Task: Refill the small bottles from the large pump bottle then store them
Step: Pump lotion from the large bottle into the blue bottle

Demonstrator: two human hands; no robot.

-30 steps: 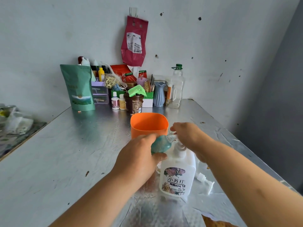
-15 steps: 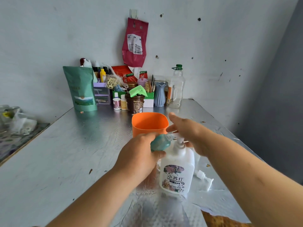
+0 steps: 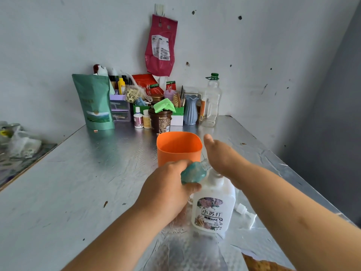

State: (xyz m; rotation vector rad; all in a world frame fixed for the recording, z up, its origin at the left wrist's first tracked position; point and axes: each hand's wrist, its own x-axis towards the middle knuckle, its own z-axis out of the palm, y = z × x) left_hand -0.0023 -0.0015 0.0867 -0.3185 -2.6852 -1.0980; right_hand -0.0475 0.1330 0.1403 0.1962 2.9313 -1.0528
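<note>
My left hand point(image 3: 166, 190) clamps its fingers round the small teal bottle point(image 3: 192, 173), neck tilted toward two o'clock. My right hand point(image 3: 222, 155) sits over the pump bottle point(image 3: 214, 204); I cannot tell how its fingers lie.

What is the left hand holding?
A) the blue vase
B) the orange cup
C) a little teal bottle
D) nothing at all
C: the left hand has its fingers wrapped round the little teal bottle, tipping its clear neck toward the top of the big white pump bottle.
</note>
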